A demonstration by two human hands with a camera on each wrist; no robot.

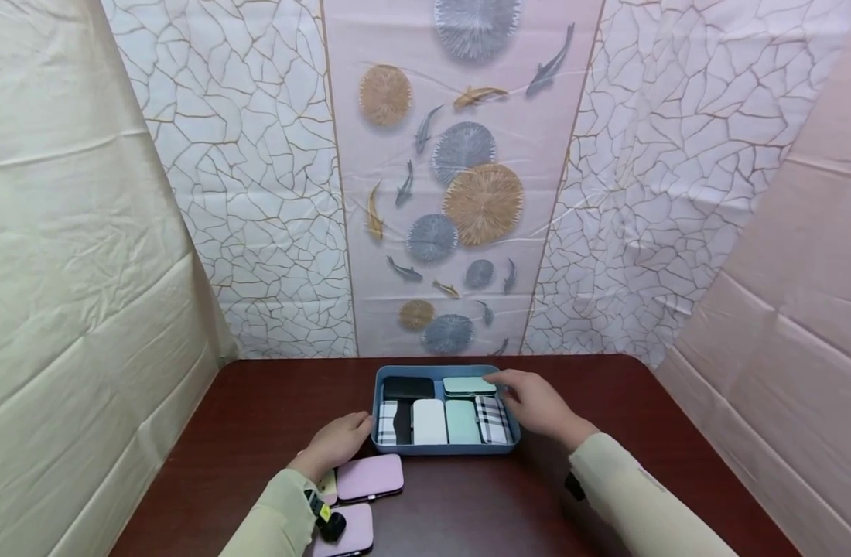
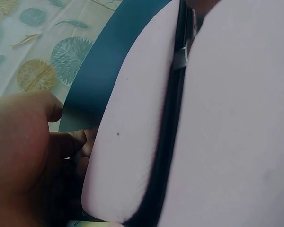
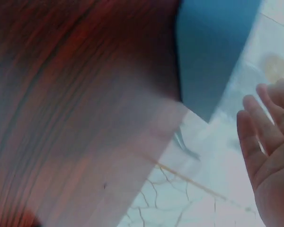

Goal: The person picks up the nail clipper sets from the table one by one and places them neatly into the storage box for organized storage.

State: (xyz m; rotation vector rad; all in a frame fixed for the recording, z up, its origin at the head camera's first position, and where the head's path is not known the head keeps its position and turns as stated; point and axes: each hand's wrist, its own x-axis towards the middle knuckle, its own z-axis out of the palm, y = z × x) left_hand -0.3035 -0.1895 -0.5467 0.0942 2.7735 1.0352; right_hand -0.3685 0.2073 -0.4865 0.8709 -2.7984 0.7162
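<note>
A shallow blue tray stands near the back of the table, holding several small flat cases. At its left wall rests my left hand, fingers stretched toward the rim; the left wrist view shows thumb and fingers beside the tray's corner. Over the back right corner reaches my right hand, its index finger right at a mint case. The right wrist view shows the other fingers loosely extended outside the tray. A black case lies back left. In front sit a plaid-and-black case, a white case, another mint case and a plaid case.
A pink case with a metal clasp lies on the dark red table in front of the tray. Another pink case is nearer, partly under the left wrist, beside a yellowish case. Patterned cloth hangs behind the table.
</note>
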